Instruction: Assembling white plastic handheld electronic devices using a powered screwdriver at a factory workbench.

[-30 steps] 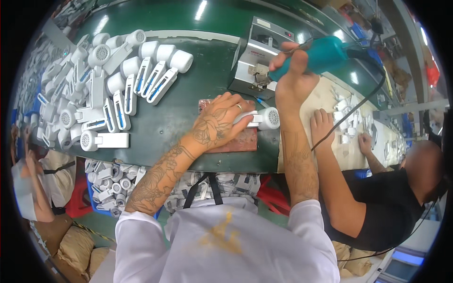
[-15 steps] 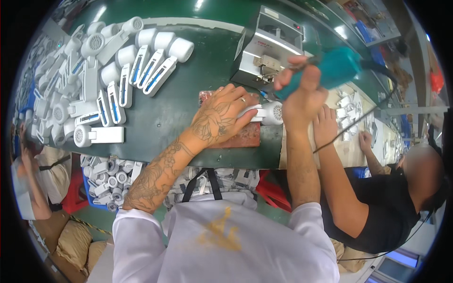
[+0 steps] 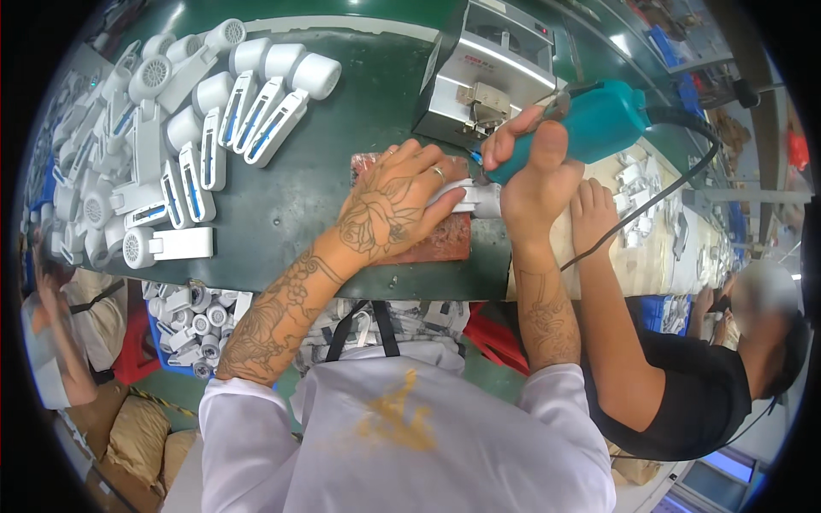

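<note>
My left hand point(image 3: 393, 203) lies over a white handheld fan point(image 3: 487, 202), holding it on a worn red pad point(image 3: 443, 244). Most of the fan's handle is hidden by that hand; its round head sticks out to the right. In my right hand point(image 3: 539, 175) is a teal electric screwdriver point(image 3: 609, 121), with my fingers wrapped round it and a black cable leaving its rear end. The screwdriver slants down to the left, its tip end close above the fan. Whether the tip touches the fan I cannot tell.
Many white fans point(image 3: 152, 77) are heaped at the left, several with open handles showing blue inside. A metal machine point(image 3: 483, 81) stands behind the pad. To the right a co-worker's arm point(image 3: 611, 299) reaches to small white parts point(image 3: 637, 205). A blue crate point(image 3: 175, 363) of fans sits below.
My right hand and the screwdriver have come slightly left and steadied from a blur. The fan's head now sits a little further left, its grille turned out of sight.
</note>
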Available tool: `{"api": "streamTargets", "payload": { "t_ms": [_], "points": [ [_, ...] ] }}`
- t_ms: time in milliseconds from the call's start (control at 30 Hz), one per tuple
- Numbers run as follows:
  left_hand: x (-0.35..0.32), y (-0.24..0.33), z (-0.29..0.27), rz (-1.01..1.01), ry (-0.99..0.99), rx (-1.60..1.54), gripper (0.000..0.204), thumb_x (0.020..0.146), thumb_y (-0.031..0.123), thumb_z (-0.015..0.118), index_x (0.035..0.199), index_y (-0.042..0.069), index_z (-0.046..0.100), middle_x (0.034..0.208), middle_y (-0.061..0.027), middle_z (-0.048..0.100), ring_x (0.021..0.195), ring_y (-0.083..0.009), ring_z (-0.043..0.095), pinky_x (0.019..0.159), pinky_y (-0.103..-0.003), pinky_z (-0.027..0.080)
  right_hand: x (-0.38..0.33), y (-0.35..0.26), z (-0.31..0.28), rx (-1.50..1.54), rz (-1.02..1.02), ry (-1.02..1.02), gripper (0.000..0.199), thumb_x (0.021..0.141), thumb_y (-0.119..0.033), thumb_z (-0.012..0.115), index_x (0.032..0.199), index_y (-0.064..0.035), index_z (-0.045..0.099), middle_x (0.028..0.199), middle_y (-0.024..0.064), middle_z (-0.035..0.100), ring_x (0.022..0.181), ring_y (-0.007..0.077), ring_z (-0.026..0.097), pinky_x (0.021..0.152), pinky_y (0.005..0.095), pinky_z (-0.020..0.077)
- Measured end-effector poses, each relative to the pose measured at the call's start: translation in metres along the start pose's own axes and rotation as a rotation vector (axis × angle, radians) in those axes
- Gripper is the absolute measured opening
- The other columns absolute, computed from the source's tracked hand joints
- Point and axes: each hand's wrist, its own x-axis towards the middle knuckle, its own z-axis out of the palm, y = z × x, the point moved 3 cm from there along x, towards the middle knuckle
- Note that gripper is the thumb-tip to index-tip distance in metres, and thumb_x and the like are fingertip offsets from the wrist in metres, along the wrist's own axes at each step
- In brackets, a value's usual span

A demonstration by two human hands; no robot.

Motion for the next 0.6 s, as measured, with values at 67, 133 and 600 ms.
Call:
{"api": "streamTargets", "payload": {
  "t_ms": [67,133,600],
  "points": [
    [-0.001,0.001,0.0,-0.01,-0.025,0.036,0.023,0.09,0.024,0.064,0.102,0.005,0.068,0.097,-0.0088,0.059,0.095,-0.029,0.056,0.084,-0.043,0.046,0.001,-0.001,0.003,0.027,0.018,-0.017,0.057,0.096,-0.053,0.058,0.091,0.0028,0.053,0.066,0.0089,0.053,0.057,0.0193,0.053,0.054,0.032,0.0441],
    [0.0,0.001,0.0,0.004,-0.007,0.044,0.024,0.09,0.024,0.063,0.105,0.005,0.067,0.097,-0.0094,0.059,0.096,-0.0294,0.056,0.085,-0.043,0.046,0.001,0.001,0.003,0.035,0.033,-0.009,0.056,0.096,-0.053,0.058,0.091,0.0025,0.052,0.066,0.009,0.053,0.057,0.0193,0.052,0.054,0.0321,0.0441],
    [-0.007,-0.003,0.002,-0.023,-0.03,0.022,0.029,0.093,0.029,0.061,0.104,0.003,0.066,0.104,-0.0137,0.06,0.105,-0.0342,0.056,0.096,-0.047,0.045,0.035,-0.014,0.012,-0.038,-0.181,0.075,0.062,0.097,-0.055,0.055,0.104,0.0063,0.058,0.068,0.0081,0.055,0.059,0.0193,0.056,0.055,0.0313,0.0451]
  ]
}}
